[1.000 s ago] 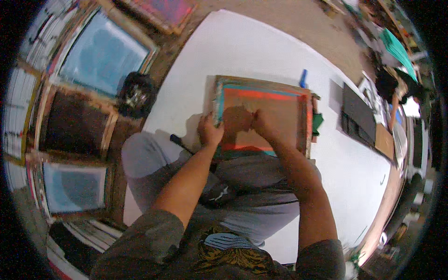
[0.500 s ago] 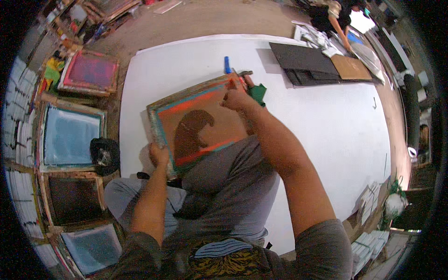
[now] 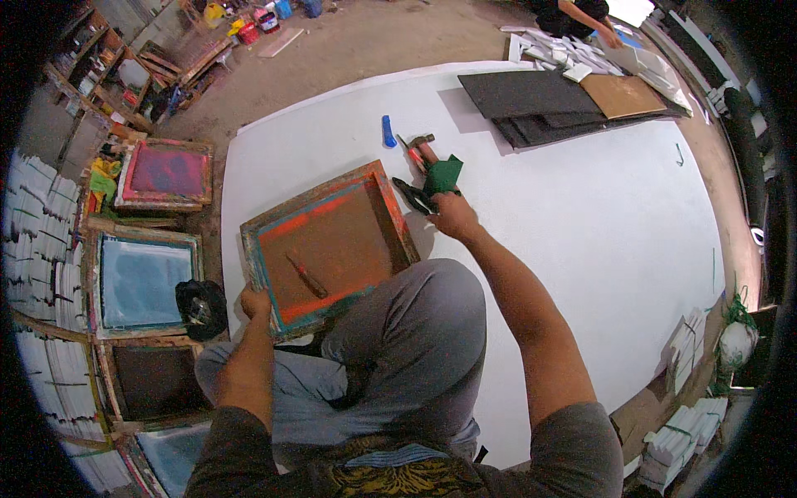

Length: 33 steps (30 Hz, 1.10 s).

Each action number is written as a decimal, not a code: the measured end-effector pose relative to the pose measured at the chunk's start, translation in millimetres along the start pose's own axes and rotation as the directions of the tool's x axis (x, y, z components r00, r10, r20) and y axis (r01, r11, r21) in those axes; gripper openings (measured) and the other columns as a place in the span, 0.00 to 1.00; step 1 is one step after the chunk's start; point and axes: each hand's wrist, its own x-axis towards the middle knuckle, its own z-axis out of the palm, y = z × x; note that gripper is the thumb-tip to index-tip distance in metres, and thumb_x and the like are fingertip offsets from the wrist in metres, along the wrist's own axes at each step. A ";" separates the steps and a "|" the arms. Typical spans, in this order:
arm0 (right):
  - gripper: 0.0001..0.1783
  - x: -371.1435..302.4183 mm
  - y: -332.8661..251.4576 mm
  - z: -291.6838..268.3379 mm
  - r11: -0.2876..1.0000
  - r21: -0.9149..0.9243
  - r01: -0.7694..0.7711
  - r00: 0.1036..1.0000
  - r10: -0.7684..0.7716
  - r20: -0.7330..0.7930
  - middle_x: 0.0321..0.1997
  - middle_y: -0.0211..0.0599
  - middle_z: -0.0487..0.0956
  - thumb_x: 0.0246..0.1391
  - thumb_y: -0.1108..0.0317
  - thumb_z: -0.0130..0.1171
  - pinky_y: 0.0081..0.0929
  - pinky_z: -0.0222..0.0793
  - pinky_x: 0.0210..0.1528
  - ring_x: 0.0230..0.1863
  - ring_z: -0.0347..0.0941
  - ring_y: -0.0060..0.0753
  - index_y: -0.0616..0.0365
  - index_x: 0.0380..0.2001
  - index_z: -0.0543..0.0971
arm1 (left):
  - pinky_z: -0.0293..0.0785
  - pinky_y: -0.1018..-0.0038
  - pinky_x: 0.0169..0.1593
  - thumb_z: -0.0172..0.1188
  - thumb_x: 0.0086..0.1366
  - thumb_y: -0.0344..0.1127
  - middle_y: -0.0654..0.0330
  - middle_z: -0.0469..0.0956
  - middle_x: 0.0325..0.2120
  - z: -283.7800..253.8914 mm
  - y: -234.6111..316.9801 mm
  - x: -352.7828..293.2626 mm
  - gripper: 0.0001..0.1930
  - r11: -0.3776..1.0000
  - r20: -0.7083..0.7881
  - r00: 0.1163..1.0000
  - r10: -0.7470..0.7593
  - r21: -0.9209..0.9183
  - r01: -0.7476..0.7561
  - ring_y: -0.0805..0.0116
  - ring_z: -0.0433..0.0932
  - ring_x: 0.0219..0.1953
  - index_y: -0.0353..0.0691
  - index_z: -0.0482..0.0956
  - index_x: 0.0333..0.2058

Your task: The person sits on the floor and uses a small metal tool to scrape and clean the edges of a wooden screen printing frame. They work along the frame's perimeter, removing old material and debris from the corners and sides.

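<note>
A wooden screen-printing frame (image 3: 332,249) with a brown mesh and orange and teal paint smears leans against my lap. My left hand (image 3: 256,304) is closed around its lower left edge. Across the mesh lies a slim tool with a reddish handle (image 3: 307,276), its kind unclear. Right of the frame, my right hand (image 3: 455,216) is closed on the end of dark-handled pliers (image 3: 410,196); the fingers are partly hidden. Just beyond it are a green piece of material (image 3: 445,174), a hammer (image 3: 423,148) and a blue plastic-handled tool (image 3: 388,131).
All this is on a large white sheet (image 3: 581,241). Black boards (image 3: 540,108) and a brown board (image 3: 623,97) lie far right, near another person's hand (image 3: 610,37). Several more screen frames (image 3: 149,278) line the left, with a black bag (image 3: 202,309) beside them.
My right hand has left the frame's far edge and moved right and nearer, onto the pliers. The slim tool now shows on the mesh, where a dark shadow lay before.
</note>
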 end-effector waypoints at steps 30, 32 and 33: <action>0.20 -16.4 -0.6 -91.3 0.736 0.598 -0.317 0.945 0.299 0.133 0.24 0.40 0.82 0.50 0.60 0.74 0.32 0.73 0.22 0.21 0.77 0.31 0.69 0.36 0.86 | 0.79 0.52 0.50 0.70 0.64 0.41 0.43 0.85 0.45 -5.9 90.3 -65.9 0.24 0.976 0.213 0.959 0.185 -0.156 -0.153 0.42 0.85 0.42 0.33 0.79 0.53; 0.21 -6.7 -28.3 -94.2 0.697 0.677 -0.236 0.967 0.238 0.092 0.29 0.37 0.82 0.55 0.59 0.72 0.32 0.73 0.25 0.23 0.76 0.29 0.68 0.42 0.85 | 0.79 0.52 0.49 0.71 0.63 0.40 0.43 0.85 0.44 -7.3 85.5 -71.2 0.23 0.968 0.242 0.953 0.184 -0.211 -0.133 0.42 0.85 0.41 0.33 0.80 0.52; 0.20 19.4 -25.8 -75.1 0.727 0.686 0.026 0.996 0.040 -0.079 0.31 0.37 0.83 0.57 0.58 0.71 0.32 0.74 0.32 0.28 0.77 0.28 0.66 0.43 0.85 | 0.79 0.53 0.48 0.71 0.63 0.42 0.43 0.84 0.43 35.1 54.6 -42.1 0.25 0.917 -0.034 0.947 0.319 -0.242 -0.318 0.45 0.85 0.41 0.31 0.78 0.53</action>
